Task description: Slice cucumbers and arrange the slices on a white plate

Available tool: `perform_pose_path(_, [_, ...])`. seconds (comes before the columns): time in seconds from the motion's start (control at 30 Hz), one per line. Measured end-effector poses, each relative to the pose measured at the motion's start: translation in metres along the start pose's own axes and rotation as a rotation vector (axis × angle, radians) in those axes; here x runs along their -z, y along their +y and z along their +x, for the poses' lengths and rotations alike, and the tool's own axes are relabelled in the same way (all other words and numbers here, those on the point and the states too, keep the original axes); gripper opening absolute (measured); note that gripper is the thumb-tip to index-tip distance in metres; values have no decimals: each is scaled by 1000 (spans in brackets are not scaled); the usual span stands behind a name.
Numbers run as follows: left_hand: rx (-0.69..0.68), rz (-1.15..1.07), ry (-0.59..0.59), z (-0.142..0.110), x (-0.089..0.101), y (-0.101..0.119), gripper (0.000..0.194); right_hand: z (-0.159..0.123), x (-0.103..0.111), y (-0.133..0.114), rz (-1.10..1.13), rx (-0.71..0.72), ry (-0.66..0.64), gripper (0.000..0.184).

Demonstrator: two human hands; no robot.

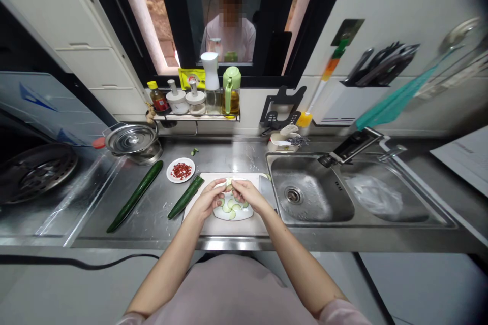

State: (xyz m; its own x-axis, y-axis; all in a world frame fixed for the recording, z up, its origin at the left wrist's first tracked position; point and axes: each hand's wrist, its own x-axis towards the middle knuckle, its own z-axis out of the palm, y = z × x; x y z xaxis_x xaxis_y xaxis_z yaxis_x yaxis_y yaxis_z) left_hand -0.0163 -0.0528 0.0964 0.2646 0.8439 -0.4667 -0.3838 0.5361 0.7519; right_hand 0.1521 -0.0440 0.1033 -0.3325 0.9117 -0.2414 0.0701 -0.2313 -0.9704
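Both hands meet over a white plate [217, 215] that stands on a pale cutting board [251, 227]. My left hand [211, 197] and my right hand [246, 194] pinch a cucumber slice [229, 183] between their fingertips. On the plate lie several pale green cucumber slices [231, 207]. To the left, a cut cucumber piece [185, 197] rests partly against the board. A knife blade [267, 190] lies at the board's right edge, partly behind my right forearm.
A whole cucumber [135, 197] lies farther left. Behind it are a dish of red pieces [181, 170] and a lidded steel pot [133, 142]. A sink [312, 203] with a faucet [351, 147] is at right. Bottles stand on a rack [198, 118] by the window.
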Motion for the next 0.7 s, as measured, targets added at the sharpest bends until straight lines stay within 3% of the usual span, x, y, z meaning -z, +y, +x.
perform_pose_path(0.17, [-130,81,88,0,-1,5,61,1,2,-1,-70,21,41,46])
perform_pose_path(0.3, [-212,132,92,2,0,8,60,6,4,4,-105,36,53,44])
perform_pose_path(0.7, [-302,197,166,9,6,0,45,16,8,13,-131,35,88,39])
